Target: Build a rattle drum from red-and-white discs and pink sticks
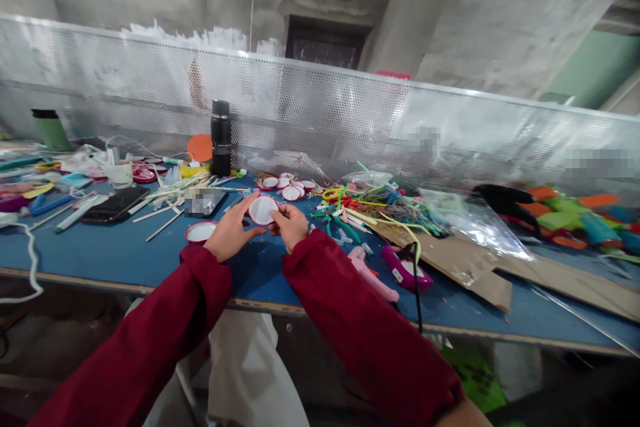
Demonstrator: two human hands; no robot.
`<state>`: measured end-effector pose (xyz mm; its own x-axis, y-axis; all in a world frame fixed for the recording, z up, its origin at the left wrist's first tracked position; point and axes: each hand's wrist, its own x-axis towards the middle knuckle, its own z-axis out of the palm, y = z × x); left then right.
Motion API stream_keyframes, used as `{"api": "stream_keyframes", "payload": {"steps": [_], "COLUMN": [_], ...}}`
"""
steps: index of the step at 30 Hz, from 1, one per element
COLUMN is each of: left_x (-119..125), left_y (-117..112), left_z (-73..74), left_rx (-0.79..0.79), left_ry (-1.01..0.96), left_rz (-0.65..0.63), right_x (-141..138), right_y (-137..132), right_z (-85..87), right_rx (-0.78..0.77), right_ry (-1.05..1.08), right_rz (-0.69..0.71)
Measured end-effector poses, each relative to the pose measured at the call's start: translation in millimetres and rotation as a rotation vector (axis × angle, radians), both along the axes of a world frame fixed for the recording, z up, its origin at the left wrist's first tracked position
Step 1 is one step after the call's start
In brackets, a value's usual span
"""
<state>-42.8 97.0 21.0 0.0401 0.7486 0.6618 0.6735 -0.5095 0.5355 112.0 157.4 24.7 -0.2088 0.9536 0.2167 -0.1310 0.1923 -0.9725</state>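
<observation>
Between my two hands, above the blue table [165,257], is a round white disc with a red rim [262,211]. My left hand [235,227] grips its left edge, fingers behind it and thumb low. On the disc's right edge, my right hand [291,223] pinches with thumb and forefinger. Another red-rimmed white disc [201,232] lies on the table beside my left wrist. Several similar discs [293,192] are piled farther back. Near my right sleeve lies a pink tool [370,273], perhaps a glue gun.
A black bottle [221,140] stands at the back, with a phone [116,205] and thin sticks [173,203] to its left. Colourful pipe-cleaner-like strands [370,203] heap up on the right, near cardboard [460,260]. A purple object [407,270] lies near the front edge. A perforated metal screen [320,113] closes off the back.
</observation>
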Motion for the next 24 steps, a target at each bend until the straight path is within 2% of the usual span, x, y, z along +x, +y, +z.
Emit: {"api": "stream_keyframes", "payload": {"steps": [6, 18, 21, 24], "left_x": [3.9, 5.4, 7.5, 8.2], "left_y": [-2.1, -4.7, -7.2, -8.4], "left_z": [3.0, 4.2, 6.2, 7.9], "left_rx": [-0.022, -0.008, -0.002, -0.02], "left_ry": [-0.085, 0.066, 0.034, -0.097], "left_rz": [-0.031, 0.049, 0.051, 0.025], "right_x": [0.7, 3.5, 3.4, 2.3], "right_y": [-2.5, -7.3, -8.3, -10.5], "right_z": [1.2, 5.6, 6.5, 5.9], "right_rx": [-0.03, -0.125, -0.067, 0.093], "right_ry": [0.014, -0.009, -0.025, -0.102], "right_rz": [0.019, 0.066, 0.064, 0.027]}}
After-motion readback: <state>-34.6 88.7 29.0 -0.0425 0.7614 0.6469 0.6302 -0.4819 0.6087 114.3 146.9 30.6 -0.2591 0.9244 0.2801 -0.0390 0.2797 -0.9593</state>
